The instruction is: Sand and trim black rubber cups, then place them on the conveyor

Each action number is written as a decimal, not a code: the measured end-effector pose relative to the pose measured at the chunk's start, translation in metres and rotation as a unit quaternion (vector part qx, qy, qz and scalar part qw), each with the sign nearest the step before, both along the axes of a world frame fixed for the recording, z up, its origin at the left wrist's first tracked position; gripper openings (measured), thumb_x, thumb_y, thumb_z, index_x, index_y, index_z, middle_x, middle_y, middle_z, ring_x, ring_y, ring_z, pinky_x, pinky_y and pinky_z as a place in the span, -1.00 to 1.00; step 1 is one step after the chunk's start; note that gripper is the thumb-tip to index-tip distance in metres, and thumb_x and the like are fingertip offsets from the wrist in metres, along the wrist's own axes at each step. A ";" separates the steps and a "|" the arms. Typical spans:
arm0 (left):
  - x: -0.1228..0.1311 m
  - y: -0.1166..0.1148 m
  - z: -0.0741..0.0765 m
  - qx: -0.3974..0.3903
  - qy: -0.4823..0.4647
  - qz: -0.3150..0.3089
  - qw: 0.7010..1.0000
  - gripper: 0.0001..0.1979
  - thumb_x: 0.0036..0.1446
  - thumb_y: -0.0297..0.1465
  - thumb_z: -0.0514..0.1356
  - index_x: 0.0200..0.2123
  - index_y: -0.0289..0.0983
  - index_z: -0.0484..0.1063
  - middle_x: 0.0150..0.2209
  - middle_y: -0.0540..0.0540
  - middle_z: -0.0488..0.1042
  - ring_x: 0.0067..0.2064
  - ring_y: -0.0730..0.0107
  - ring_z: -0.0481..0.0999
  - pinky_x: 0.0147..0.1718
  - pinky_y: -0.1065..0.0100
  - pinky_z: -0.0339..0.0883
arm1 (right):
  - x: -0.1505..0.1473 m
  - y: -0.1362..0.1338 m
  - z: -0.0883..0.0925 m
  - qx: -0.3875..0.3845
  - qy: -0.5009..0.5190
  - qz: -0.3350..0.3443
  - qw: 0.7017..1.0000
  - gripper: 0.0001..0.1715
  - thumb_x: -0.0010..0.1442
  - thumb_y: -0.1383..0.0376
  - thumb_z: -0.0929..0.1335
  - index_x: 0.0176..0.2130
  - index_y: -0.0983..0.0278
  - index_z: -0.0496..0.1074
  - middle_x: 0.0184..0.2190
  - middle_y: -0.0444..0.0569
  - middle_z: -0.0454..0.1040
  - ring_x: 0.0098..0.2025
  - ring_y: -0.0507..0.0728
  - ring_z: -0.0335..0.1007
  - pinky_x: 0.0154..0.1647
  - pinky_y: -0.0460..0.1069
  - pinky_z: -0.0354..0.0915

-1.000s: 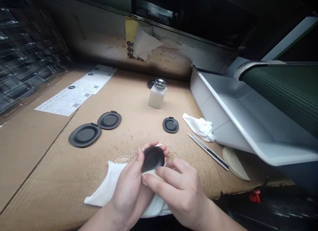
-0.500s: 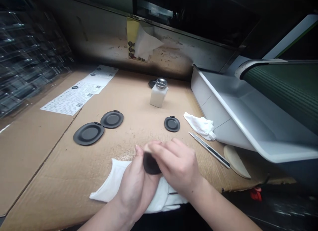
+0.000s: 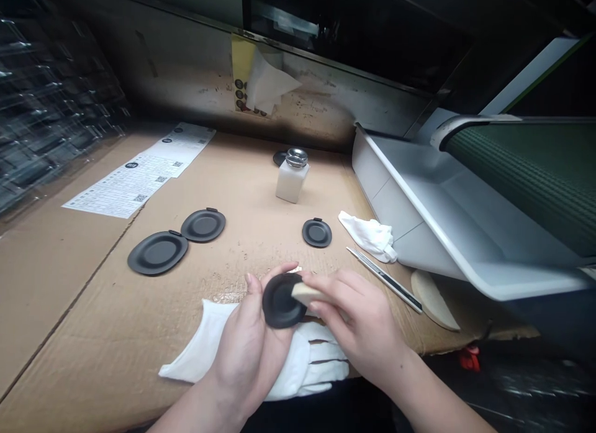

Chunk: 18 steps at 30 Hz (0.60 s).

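My left hand holds a round black lid upright between thumb and fingers, its recessed face toward me. A small cream pad is pinched in my right hand, and its end touches the lid's right side. Beneath both hands lies a white glove on the cardboard. Three similar dark lids rest flat beyond: a large one, one beside it, and a small one to the right.
A pump bottle stands at the back, with paper sheets to its left. On the right are a crumpled white cloth, a cutter knife, a cream half-disc and a grey bin.
My right hand has moved right and off most of the lid, showing more of the lid's face and the pad. The whole view has shifted slightly.
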<state>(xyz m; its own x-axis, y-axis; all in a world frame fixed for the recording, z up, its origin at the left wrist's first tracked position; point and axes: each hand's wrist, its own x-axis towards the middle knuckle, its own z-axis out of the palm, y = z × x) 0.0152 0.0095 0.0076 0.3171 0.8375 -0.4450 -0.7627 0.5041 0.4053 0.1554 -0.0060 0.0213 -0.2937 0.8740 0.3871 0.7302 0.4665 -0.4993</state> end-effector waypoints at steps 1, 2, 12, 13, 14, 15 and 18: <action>0.000 0.000 0.000 0.004 0.004 0.001 1.000 -0.59 0.21 -0.20 -0.09 -0.13 -0.34 0.39 -0.19 -0.22 0.49 -0.07 0.24 0.42 -0.03 0.25 0.23 | -0.004 0.003 -0.001 -0.013 0.013 -0.014 1.000 -0.72 0.21 0.34 0.23 -0.07 0.27 0.35 -0.32 -0.04 0.42 -0.29 0.04 0.31 -0.28 -0.06 0.26; 0.000 -0.001 0.000 0.008 0.008 0.002 1.000 -0.59 0.21 -0.20 -0.10 -0.12 -0.33 0.39 -0.19 -0.20 0.49 -0.06 0.26 0.41 -0.03 0.27 0.23 | -0.009 0.004 -0.003 -0.019 0.021 -0.020 0.999 -0.71 0.21 0.34 0.22 -0.06 0.29 0.34 -0.29 -0.02 0.42 -0.26 0.06 0.32 -0.25 -0.05 0.28; 0.002 -0.003 -0.005 0.064 0.009 -0.024 0.998 -0.60 0.19 -0.17 -0.07 -0.20 -0.33 0.41 -0.17 -0.18 0.47 -0.03 0.22 0.38 0.04 0.23 0.18 | -0.002 -0.005 -0.001 0.076 -0.160 0.057 0.983 -0.73 0.19 0.42 0.20 -0.13 0.33 0.38 -0.44 -0.05 0.36 -0.41 0.05 0.17 -0.46 -0.05 0.12; 0.002 -0.003 -0.005 0.063 0.008 -0.023 0.998 -0.60 0.19 -0.17 -0.07 -0.21 -0.33 0.41 -0.17 -0.18 0.47 -0.03 0.23 0.37 0.03 0.23 0.19 | 0.002 -0.002 0.000 0.110 -0.191 0.052 0.974 -0.73 0.18 0.42 0.22 -0.12 0.33 0.38 -0.47 -0.06 0.36 -0.44 0.04 0.13 -0.48 -0.03 0.07; 0.003 -0.002 -0.005 0.060 0.010 -0.022 0.998 -0.61 0.19 -0.17 -0.06 -0.21 -0.32 0.41 -0.16 -0.18 0.47 -0.02 0.23 0.37 0.02 0.24 0.20 | 0.005 0.003 0.001 0.144 -0.215 0.048 0.965 -0.73 0.17 0.42 0.23 -0.12 0.34 0.39 -0.49 -0.07 0.36 -0.46 0.04 0.10 -0.49 -0.02 0.03; 0.003 -0.002 -0.005 0.054 0.014 -0.019 0.998 -0.62 0.19 -0.18 -0.05 -0.21 -0.32 0.41 -0.16 -0.17 0.47 -0.02 0.23 0.38 0.01 0.24 0.21 | 0.006 0.008 0.002 0.177 -0.230 0.048 0.956 -0.73 0.16 0.42 0.24 -0.13 0.34 0.40 -0.51 -0.08 0.36 -0.47 0.04 0.09 -0.50 -0.02 0.00; 0.002 -0.001 -0.005 0.032 0.028 -0.009 0.999 -0.65 0.18 -0.19 -0.02 -0.19 -0.30 0.41 -0.19 -0.16 0.49 -0.04 0.24 0.40 -0.04 0.27 0.25 | 0.004 0.018 0.004 0.238 -0.236 0.047 0.941 -0.77 0.15 0.39 0.27 -0.16 0.32 0.41 -0.53 -0.10 0.37 -0.49 0.03 0.08 -0.52 -0.01 -0.04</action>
